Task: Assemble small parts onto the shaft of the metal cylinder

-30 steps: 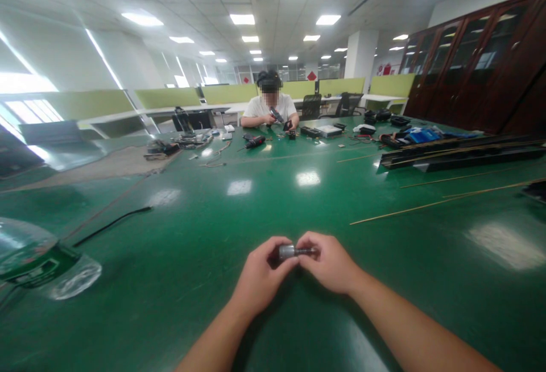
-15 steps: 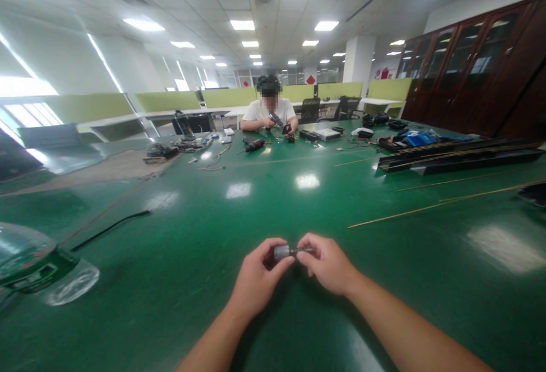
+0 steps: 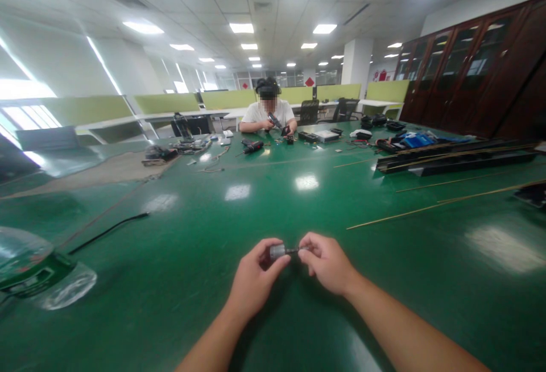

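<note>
Just above the green table (image 3: 239,150), low in the middle of the view, my two hands meet. My left hand (image 3: 255,278) is closed round a small silver metal cylinder (image 3: 277,251), thumb and fingers wrapped about it. My right hand (image 3: 326,263) pinches the thin dark shaft (image 3: 293,251) that sticks out of the cylinder's right end. The far side of the cylinder is hidden by my fingers.
A clear plastic bottle with a green label (image 3: 36,272) lies at the left edge. A black cable (image 3: 106,231) runs across the table. Long thin rods (image 3: 426,208) and black rails (image 3: 456,158) lie to the right. A person (image 3: 268,111) works with tools at the far side.
My hands have drifted slightly left with the cylinder. My right fingers have slid outward, so a little more of the shaft shows between the hands.
</note>
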### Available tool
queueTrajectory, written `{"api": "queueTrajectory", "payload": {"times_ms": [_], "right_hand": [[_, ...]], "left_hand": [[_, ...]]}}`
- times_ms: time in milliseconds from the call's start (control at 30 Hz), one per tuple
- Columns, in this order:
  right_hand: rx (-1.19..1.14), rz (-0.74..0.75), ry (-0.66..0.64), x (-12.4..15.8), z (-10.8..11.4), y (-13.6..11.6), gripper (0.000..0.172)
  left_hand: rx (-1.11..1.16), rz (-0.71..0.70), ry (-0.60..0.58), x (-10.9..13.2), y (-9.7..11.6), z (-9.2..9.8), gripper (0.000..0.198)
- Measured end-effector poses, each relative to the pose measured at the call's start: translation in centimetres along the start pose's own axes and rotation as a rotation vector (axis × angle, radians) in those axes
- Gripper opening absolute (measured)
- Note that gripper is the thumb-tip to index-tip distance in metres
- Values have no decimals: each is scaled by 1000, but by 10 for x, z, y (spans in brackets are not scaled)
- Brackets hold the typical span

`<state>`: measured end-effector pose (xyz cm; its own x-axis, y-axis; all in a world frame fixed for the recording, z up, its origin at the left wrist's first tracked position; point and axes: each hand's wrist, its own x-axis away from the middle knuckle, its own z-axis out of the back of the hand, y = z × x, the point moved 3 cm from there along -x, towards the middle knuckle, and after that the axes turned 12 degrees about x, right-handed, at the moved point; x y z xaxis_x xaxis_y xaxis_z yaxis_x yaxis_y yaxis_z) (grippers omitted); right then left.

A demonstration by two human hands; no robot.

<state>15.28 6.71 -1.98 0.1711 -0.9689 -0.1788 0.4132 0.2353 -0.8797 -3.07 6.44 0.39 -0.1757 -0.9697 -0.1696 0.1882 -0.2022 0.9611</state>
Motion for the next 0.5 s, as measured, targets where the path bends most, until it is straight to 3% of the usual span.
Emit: {"api": "queueTrajectory", "payload": {"times_ms": [100, 200, 333, 433, 500], "right_hand": [[21, 10, 29, 0, 3, -1, 8], [15, -10, 68, -2, 8, 1, 22], [-20, -41, 118, -5, 11, 8, 45], [-38, -72, 128, -8, 9, 13, 49], [-55, -83, 119, -10, 7, 14, 48]], "left_hand": [[26, 0, 4, 0, 0, 0, 32], [68, 17, 46, -2, -1, 3, 34], [240, 43, 213, -8, -7, 12, 40], [423, 49, 336, -11, -14, 21, 40], [545, 71, 352, -12, -18, 24, 44]]}}
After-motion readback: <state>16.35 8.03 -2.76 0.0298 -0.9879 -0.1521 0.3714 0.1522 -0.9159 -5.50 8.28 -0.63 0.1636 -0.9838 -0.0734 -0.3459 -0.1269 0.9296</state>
